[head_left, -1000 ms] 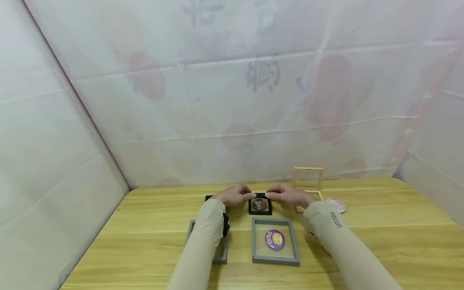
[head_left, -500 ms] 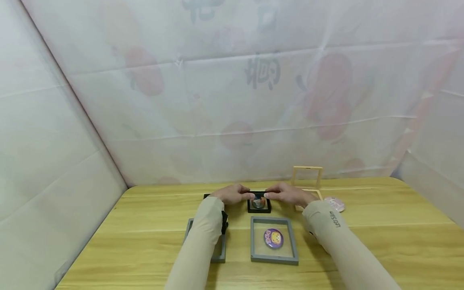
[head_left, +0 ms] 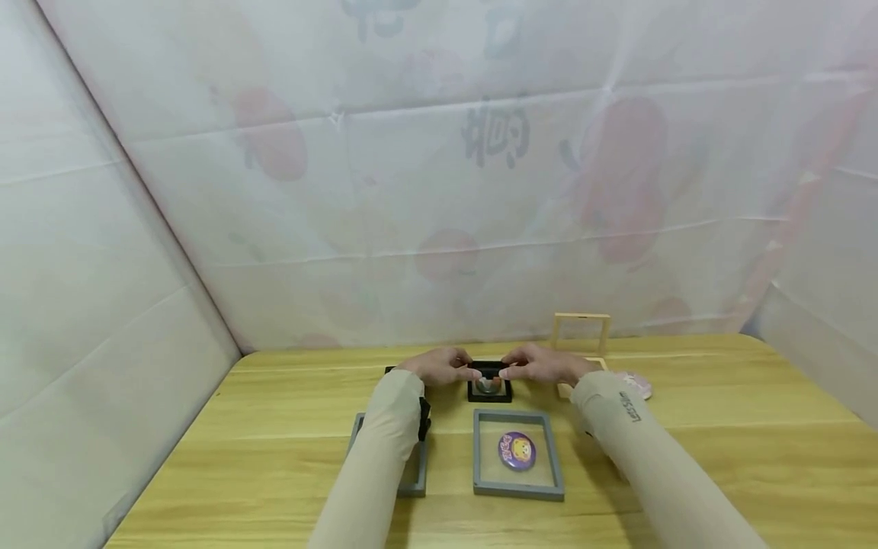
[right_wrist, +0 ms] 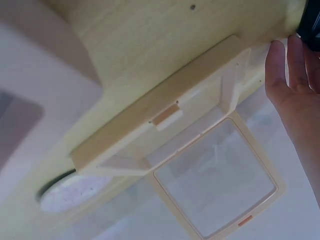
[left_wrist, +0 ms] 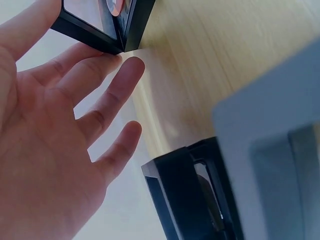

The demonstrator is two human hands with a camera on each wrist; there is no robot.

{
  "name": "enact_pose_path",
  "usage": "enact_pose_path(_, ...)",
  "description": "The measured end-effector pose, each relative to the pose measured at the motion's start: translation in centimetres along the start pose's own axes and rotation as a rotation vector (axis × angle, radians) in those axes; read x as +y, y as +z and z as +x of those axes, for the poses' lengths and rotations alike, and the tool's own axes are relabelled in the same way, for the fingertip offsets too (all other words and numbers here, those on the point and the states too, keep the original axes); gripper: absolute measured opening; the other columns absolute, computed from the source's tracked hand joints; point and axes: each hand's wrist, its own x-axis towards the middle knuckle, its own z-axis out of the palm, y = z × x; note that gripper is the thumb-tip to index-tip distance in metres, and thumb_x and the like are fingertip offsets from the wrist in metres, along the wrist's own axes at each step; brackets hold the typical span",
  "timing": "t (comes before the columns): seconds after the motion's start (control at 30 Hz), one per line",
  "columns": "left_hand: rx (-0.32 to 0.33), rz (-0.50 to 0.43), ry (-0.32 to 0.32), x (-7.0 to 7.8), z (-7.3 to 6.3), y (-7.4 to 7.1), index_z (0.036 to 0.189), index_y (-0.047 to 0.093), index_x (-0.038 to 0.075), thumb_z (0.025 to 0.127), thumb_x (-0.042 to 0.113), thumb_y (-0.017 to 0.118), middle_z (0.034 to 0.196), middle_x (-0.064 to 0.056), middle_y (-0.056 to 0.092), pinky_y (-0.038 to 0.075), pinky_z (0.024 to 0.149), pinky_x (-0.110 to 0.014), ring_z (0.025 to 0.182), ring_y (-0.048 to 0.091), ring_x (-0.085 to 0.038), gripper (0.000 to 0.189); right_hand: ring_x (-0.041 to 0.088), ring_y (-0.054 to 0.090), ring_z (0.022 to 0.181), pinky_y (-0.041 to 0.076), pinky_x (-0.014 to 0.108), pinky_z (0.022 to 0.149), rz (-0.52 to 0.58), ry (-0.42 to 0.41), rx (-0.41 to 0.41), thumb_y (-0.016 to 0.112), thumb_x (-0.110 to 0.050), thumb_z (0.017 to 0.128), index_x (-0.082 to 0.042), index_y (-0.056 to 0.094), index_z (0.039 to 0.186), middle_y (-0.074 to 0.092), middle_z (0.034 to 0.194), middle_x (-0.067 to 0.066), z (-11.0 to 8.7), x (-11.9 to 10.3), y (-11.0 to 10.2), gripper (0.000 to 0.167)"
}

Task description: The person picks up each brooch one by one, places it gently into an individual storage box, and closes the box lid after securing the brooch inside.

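Note:
A small black hinged display frame (head_left: 490,398) lies at the back middle of the table with its lid raised at an angle. Inside it sits a round badge (head_left: 488,387), partly covered from above. My left hand (head_left: 439,367) pinches the lid's left side between thumb and index finger; in the left wrist view the lid (left_wrist: 85,35) meets the base in a narrow V, and the other fingers spread loosely. At the lid's right side, my right hand (head_left: 545,366) holds it with thumb and fingers, fingertips at the black edge (right_wrist: 311,25) in the right wrist view.
Nearer me is a grey frame (head_left: 478,457) with a purple bear badge (head_left: 517,451). Another grey frame (head_left: 413,488) and a black one (left_wrist: 185,195) lie by my left forearm. An opened wood-coloured frame (right_wrist: 165,100) and a pink badge (head_left: 636,383) are at right.
The black frame's lid has tilted slightly forward over the badge, hiding more of its top. Both hands keep their hold and have hardly moved.

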Motion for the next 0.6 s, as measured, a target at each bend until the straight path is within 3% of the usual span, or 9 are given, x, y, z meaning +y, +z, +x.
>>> enact_pose_path(0.4,0.012,0.040,0.015,0.41,0.15,-0.06,0.142,0.053,-0.002,0.104,0.036,0.060,0.140,-0.015,0.058,0.041,0.109,-0.044,0.132,0.052,-0.029,0.054,0.043,0.049,0.129,0.036,0.060,0.108,-0.001,0.022,-0.012,0.061,-0.027,0.103,0.014,0.049,0.140,0.055,0.137,0.027,0.15,0.12,-0.18,0.057)
enact_pose_path(0.6,0.019,0.051,0.021,0.63,0.35,0.08,0.137,0.057,-0.004,0.101,0.031,0.065,0.134,-0.015,0.061,0.044,0.105,-0.042,0.125,0.056,-0.028,0.050,0.031,0.062,0.110,0.048,0.048,0.096,-0.001,-0.042,-0.003,0.066,-0.018,0.100,0.014,0.056,0.133,0.064,0.123,0.021,0.01,-0.03,0.09,0.046)
